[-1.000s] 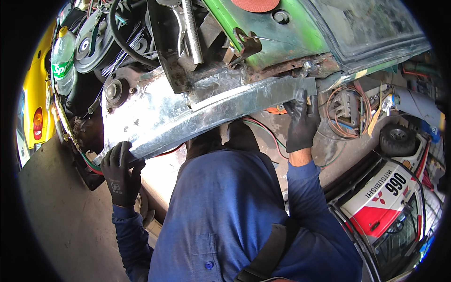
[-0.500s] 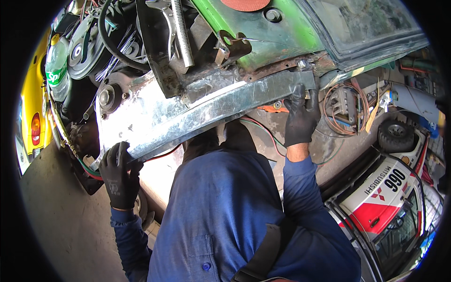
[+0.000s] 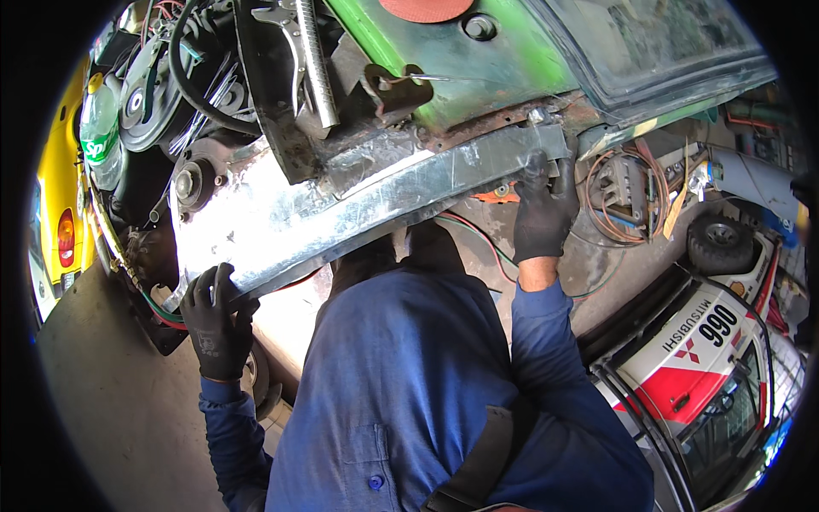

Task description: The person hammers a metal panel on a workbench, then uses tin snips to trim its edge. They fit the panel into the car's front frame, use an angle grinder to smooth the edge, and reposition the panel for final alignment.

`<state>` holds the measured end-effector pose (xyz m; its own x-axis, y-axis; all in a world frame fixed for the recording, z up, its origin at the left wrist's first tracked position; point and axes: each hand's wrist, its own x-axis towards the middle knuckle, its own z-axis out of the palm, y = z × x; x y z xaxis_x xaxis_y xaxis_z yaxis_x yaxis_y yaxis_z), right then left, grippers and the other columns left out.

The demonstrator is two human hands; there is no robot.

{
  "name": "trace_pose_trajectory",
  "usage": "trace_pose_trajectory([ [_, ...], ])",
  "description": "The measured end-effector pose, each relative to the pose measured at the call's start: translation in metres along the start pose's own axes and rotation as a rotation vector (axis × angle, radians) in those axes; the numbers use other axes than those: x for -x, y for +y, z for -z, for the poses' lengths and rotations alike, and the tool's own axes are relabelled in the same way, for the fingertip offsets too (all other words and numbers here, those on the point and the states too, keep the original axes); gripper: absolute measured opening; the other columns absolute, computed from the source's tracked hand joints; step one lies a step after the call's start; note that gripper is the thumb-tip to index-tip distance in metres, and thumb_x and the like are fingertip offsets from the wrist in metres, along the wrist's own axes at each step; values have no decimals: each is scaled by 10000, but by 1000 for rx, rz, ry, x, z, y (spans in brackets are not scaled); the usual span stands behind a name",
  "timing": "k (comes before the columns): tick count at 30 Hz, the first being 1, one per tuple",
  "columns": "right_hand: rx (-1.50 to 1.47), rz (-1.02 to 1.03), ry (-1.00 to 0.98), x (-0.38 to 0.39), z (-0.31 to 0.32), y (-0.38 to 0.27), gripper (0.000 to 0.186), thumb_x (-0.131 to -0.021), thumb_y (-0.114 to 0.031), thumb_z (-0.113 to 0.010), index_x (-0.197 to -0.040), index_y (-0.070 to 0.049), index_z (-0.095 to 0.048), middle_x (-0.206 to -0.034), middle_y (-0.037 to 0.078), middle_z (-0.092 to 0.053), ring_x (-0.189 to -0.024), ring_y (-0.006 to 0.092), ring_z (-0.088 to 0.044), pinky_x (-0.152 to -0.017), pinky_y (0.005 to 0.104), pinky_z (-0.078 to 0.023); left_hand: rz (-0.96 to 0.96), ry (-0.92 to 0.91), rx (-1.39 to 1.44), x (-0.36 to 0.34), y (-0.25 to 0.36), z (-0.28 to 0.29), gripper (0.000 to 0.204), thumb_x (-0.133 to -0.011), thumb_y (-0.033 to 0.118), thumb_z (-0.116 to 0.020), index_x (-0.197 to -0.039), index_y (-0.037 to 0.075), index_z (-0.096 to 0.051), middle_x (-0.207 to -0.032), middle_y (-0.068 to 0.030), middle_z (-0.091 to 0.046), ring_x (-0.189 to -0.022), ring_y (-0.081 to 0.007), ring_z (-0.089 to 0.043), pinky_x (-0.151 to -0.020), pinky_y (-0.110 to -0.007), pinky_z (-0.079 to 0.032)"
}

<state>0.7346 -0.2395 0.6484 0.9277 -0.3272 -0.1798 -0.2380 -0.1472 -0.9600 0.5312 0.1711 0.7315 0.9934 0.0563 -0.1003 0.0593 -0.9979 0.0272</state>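
A long, bent strip of bare sheet metal lies along the edge of a car's engine bay, slanting from lower left to upper right. My left hand, in a black glove, grips its near left end with the fingers over the top. At the opposite end, my gloved right hand holds the strip, fingers at its lower edge and tip. Behind the strip stretches the worn inner panel, shining brightly. Locking pliers are clamped on a dark bracket beyond it, beside a perforated metal tube.
The green car body with its windshield rises at the back. A plastic bottle stands among engine parts at the left. Coiled hoses lie on the floor at right, near a white and red vehicle. A yellow car is far left.
The view has shifted slightly, so the car appears a little to the left. Both hands keep their hold on the metal strip, which has hardly moved.
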Motion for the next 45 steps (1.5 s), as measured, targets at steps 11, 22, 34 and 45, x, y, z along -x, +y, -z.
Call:
trace_pose_trajectory([
  [11,117,164,4,-1,-1,-2,810,-1053,-369,-731,-1664,-3,-346,-1446,218,-633,-1242,245,-617,-1065,374,-495,-17,60,-64,5,8,-12,674,-840,270,-879,-1424,82,-598,-1382,-182,-616,-1298,-402,-559,-1079,-544,-441],
  [22,22,112,-48,-6,9,16,621,-952,-279,-865,-1376,37,-541,-1239,108,-668,-1084,182,-622,-956,349,-531,26,149,-42,12,12,-21,698,-835,281,-876,-1449,100,-597,-1406,-155,-620,-1336,-380,-541,-1098,-533,-416],
  [34,172,75,-217,-17,19,5,503,-1022,-386,-778,-1289,21,-651,-1101,49,-723,-947,137,-635,-888,299,-519,120,176,40,16,6,-40,660,-904,336,-814,-1468,93,-570,-1510,-123,-580,-1495,-379,-446,-1280,-580,-268],
  [45,316,176,-273,-11,18,-5,406,-989,-302,-821,-1215,12,-701,-1028,103,-775,-923,162,-676,-833,362,-555,88,186,42,21,-6,-35,650,-897,319,-829,-1449,75,-588,-1470,-151,-612,-1439,-384,-512,-1244,-569,-334],
])
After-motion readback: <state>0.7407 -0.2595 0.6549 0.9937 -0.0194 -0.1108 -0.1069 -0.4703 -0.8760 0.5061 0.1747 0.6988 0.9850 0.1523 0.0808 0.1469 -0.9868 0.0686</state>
